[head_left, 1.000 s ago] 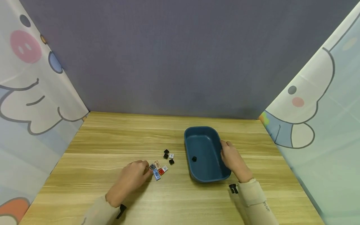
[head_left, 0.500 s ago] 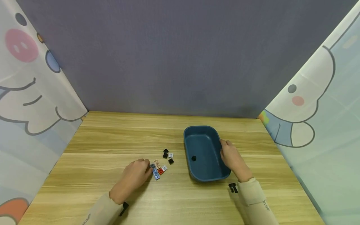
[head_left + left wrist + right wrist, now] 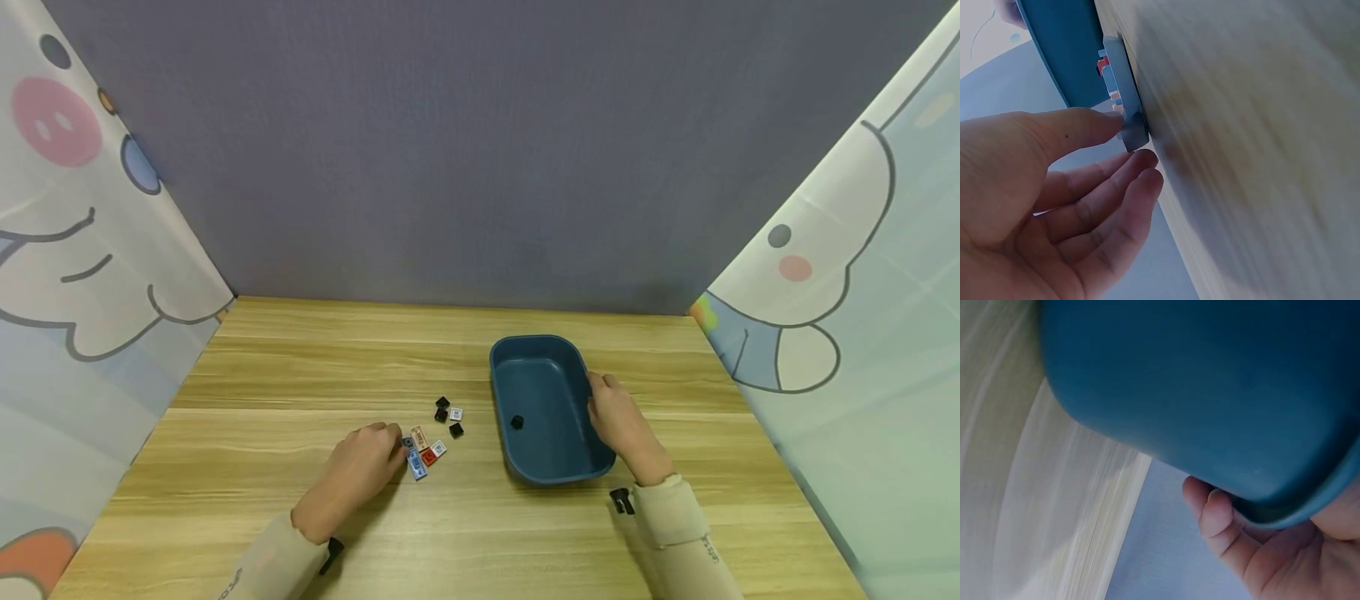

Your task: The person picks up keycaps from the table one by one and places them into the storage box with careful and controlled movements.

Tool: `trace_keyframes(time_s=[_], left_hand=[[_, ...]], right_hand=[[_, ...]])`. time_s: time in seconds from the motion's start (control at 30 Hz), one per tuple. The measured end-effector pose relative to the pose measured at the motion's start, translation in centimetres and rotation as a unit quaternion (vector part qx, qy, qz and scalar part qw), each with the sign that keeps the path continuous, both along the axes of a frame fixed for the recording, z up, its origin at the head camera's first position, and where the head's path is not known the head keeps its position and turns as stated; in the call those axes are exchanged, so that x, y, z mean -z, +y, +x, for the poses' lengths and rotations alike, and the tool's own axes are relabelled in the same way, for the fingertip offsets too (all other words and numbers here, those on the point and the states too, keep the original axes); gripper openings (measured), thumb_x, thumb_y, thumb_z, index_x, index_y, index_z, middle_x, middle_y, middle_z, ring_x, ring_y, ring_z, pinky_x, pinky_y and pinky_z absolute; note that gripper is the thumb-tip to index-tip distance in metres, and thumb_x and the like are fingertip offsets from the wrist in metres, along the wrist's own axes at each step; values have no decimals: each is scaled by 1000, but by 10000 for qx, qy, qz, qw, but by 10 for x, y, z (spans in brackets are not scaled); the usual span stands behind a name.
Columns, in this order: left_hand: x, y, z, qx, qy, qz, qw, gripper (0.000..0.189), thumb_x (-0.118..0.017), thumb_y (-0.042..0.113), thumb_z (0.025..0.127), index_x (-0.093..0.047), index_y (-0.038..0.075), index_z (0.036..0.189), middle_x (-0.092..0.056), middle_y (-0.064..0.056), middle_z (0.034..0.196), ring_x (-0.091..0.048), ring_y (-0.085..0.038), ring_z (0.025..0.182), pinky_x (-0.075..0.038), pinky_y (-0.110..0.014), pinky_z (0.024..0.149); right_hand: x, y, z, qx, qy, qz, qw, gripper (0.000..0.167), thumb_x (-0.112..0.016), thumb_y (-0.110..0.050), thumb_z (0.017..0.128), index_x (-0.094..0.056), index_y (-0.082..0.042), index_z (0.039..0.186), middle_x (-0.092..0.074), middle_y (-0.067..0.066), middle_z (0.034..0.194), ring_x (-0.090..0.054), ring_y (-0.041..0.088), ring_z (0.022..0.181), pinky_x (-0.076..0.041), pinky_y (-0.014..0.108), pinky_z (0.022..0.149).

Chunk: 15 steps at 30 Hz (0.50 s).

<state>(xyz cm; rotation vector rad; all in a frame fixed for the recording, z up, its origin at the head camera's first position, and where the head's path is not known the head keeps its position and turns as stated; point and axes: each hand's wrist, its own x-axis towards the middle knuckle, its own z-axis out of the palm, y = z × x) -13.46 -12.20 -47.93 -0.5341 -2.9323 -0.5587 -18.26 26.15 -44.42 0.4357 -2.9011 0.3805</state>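
My left hand (image 3: 363, 462) is at a cluster of small keycaps, its thumb and fingertips closing round a dark grey keycap (image 3: 408, 442) that they partly cover. Against it lie a long blue keycap (image 3: 417, 465), a beige keycap (image 3: 419, 437), a red keycap (image 3: 428, 457) and a white keycap (image 3: 438, 448). In the left wrist view the thumb (image 3: 1094, 127) overlaps the keycap row near the wood. My right hand (image 3: 618, 421) grips the right rim of a dark blue bin (image 3: 551, 450), fingers curled under the rim in the right wrist view. One black keycap (image 3: 517, 422) lies inside.
Between the cluster and the bin lie black keycaps (image 3: 457, 430) and another white keycap (image 3: 456, 414). The wooden table (image 3: 337, 350) ends at a grey back panel (image 3: 465, 167), with cartoon-printed curtains (image 3: 862, 350) on both sides. Black mounts (image 3: 622, 501) sit at the wrists.
My left hand has shifted slightly toward the keycaps, and its fingers cover more of the dark grey one. The right hand and the bin stay in place. The head view has tilted a little.
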Motion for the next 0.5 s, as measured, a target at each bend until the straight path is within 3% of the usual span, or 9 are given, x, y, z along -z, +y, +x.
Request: trace_keyframes(time_s=[0.33,0.5], left_hand=[[-5,-1,1,115,202,28,9997,28,-75,11,89,-56,11,68,-48,2,62,-46,-12,53,-44,-32,47],[-7,0,2,73,206,46,9998,21,-77,15,89,-63,8,74,-54,1,66,-55,-15,56,-48,-33,49]], right_hand=[[-1,0,0,41,-37,-29,10000,41,-63,8,91,-51,21,128,-58,34,107,-63,46,92,-56,51,74],[0,0,1,37,-33,-15,10000,41,-63,8,90,-51,21,127,-58,34,106,-63,45,90,-56,50,73]])
